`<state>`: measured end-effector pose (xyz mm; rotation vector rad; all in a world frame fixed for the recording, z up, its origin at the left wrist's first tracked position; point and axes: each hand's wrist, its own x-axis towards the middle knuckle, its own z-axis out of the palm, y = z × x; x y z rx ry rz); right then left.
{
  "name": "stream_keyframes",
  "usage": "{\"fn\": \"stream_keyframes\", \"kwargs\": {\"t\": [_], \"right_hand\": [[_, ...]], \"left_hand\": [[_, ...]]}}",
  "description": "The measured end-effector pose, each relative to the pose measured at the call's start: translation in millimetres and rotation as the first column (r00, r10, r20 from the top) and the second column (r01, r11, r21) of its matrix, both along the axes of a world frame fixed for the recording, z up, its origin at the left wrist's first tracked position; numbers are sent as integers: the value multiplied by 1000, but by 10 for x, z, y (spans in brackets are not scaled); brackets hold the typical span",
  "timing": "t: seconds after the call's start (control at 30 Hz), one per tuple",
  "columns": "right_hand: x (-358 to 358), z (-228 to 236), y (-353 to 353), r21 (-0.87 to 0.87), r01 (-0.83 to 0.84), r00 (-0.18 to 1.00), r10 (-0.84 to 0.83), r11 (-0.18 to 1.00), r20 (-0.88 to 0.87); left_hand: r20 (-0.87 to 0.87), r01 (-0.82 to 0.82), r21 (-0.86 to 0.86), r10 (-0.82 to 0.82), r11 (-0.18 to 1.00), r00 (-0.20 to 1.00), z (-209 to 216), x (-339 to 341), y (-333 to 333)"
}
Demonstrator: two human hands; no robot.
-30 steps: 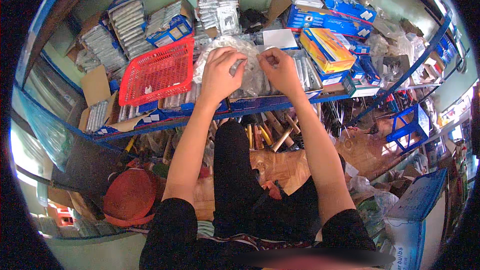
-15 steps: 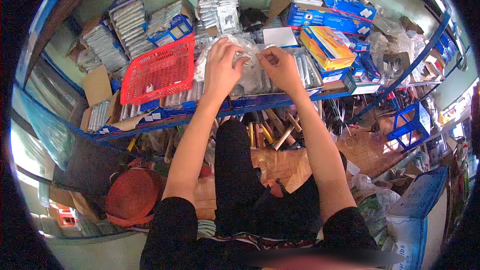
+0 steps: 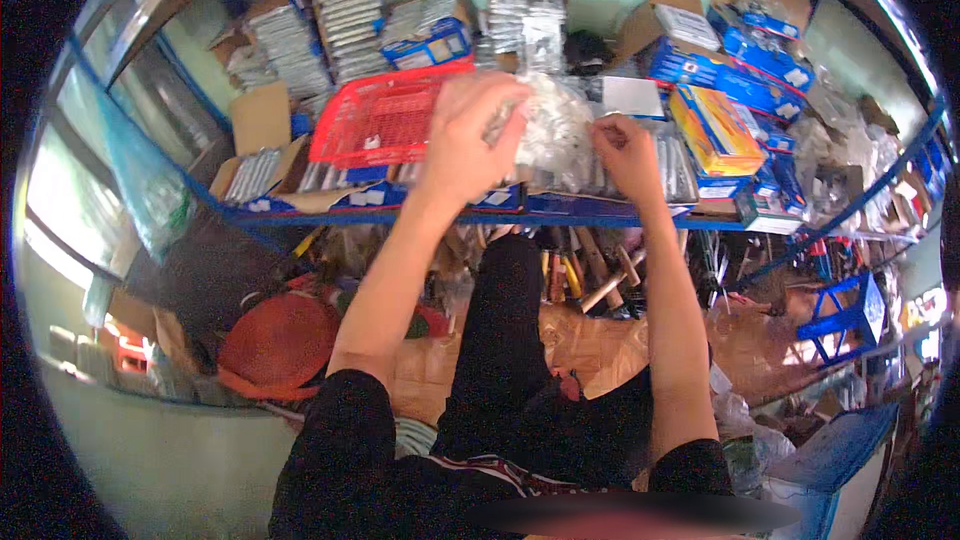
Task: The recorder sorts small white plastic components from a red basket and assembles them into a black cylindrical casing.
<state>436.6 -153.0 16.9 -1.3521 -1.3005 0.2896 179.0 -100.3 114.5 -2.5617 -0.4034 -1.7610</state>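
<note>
A clear plastic bag (image 3: 557, 135) full of small white pieces lies open on top of the boxed goods on the shelf. My left hand (image 3: 472, 135) is raised at the bag's left side, fingers curled around something small and greyish that motion blur hides. At the bag's right edge, my right hand (image 3: 630, 155) is closed in a pinch, apparently on the plastic. The red plastic basket (image 3: 385, 112) sits tilted just left of my left hand, with a small white piece in it.
Opened cartons of silver-wrapped packs (image 3: 350, 35) line the back of the shelf. A yellow-orange box (image 3: 718, 130) and blue boxes (image 3: 735, 85) are stacked on the right. The blue shelf edge (image 3: 590, 220) runs in front. Below are hammers (image 3: 610, 290) and a blue stool (image 3: 845, 320).
The view has swung left, so the shelf appears further right. My left hand has lifted off the bag toward the basket, its fingers now curled. My right hand stays by the bag's edge.
</note>
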Motion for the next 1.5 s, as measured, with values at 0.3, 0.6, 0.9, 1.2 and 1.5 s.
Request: {"fn": "stream_keyframes", "kwargs": {"t": [0.3, 0.6, 0.9, 1.2, 1.5], "right_hand": [[-103, 76, -4, -3, -26, 998, 26, 1000, 57], [-53, 76, -39, -14, -23, 997, 24, 1000, 67], [-117, 87, -28, -46, -16, 998, 18, 999, 53], [0, 12, 14, 38, -15, 999, 14, 999, 30], [-72, 51, -2, 29, 13, 1000, -14, 1000, 23]], "left_hand": [[-744, -584, -281, 211, 762, 634, 229, -1669, 1242], [-671, -458, -676, -226, 577, 706, -349, -1662, 1867], [-641, -557, -414, 205, 720, 740, -222, -1368, 1716], [-193, 50, -354, -126, 934, 973, 72, -113, 376], [-64, 161, -533, -229, 831, 971, -296, 499, 300]]}}
